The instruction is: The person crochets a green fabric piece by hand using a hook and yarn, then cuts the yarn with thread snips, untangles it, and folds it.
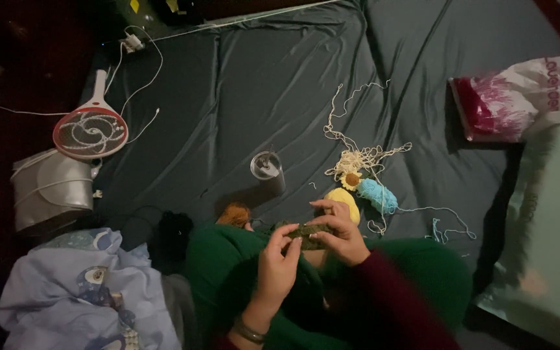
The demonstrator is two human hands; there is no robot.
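My left hand (279,262) and my right hand (339,231) meet over my lap, both pinching a small dark green crocheted piece (306,232). I sit cross-legged in green trousers (228,272) on a dark bedsheet (260,97). Just beyond my right hand lie a yellow yarn ball (348,198), a light blue yarn ball (377,194) and a small crocheted sunflower (351,179). A tangle of cream yarn (358,149) trails away from them. An orange yarn ball (234,214) rests by my left knee.
A metal tumbler with a lid (268,171) stands in front of me. A racket-shaped insect swatter (91,129) with white cables lies at the left, beside a grey box (53,191). Pale blue bedding (85,291) sits lower left; plastic bags (526,97) lie at the right.
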